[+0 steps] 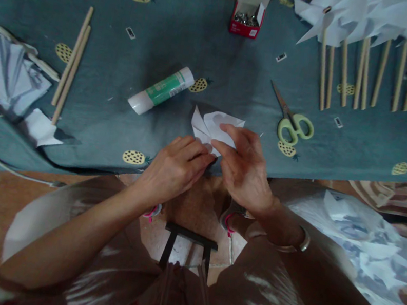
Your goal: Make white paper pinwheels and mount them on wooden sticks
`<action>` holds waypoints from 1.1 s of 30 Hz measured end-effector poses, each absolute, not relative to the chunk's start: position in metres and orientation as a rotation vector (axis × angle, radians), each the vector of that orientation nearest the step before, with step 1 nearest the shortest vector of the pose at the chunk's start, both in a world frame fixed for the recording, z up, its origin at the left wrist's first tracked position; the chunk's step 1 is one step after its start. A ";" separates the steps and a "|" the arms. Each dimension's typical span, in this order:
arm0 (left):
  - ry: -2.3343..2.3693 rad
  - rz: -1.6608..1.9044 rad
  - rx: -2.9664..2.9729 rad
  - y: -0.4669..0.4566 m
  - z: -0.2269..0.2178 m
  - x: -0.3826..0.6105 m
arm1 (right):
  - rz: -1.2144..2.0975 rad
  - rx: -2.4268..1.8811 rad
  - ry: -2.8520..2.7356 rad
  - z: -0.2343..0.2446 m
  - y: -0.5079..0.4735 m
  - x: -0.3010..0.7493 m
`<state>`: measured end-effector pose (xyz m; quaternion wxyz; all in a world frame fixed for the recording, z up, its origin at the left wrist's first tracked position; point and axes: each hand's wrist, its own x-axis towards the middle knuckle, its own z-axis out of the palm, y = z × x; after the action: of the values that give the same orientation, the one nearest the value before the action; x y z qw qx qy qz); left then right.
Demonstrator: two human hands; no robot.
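Observation:
A white paper pinwheel point(224, 121), its points partly folded inward, lies at the front edge of the table between my hands. My left hand point(181, 164) is closed on its lower left part, with fingertips pressed together on the paper. From the right, my right hand point(243, 162) grips the same paper, thumb and fingers bent over its right and lower side. The fingertips hide the pinwheel's lower part. A glue stick point(162, 89) with a green label lies just beyond, to the left. Scissors point(292, 123) with light green handles rest to the right, slightly spread.
Finished pinwheels on sticks point(369, 24) lie at the back right. A red box of metal pins point(246, 22) stands at the back. At left are two wooden sticks point(73, 63), a stack of cut paper point(7, 67) and a white cable point(8, 172). A bag of white paper pieces point(370, 248) sits lower right.

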<state>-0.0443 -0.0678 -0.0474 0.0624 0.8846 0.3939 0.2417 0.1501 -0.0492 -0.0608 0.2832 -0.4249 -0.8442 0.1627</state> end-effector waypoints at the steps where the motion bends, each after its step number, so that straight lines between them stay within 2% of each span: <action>1: 1.188 0.731 2.670 -0.068 -0.047 -0.044 | 0.457 -1.149 -2.255 -0.060 -0.049 0.150; 33: 1.185 0.714 2.658 -0.067 -0.046 -0.044 | 0.339 -1.138 -2.324 -0.066 -0.052 0.138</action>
<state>-0.0441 -0.0673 -0.0464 0.0724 0.8847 0.3944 0.2378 0.1379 -0.0524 -0.0660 0.2630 -0.4208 -0.8591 0.1253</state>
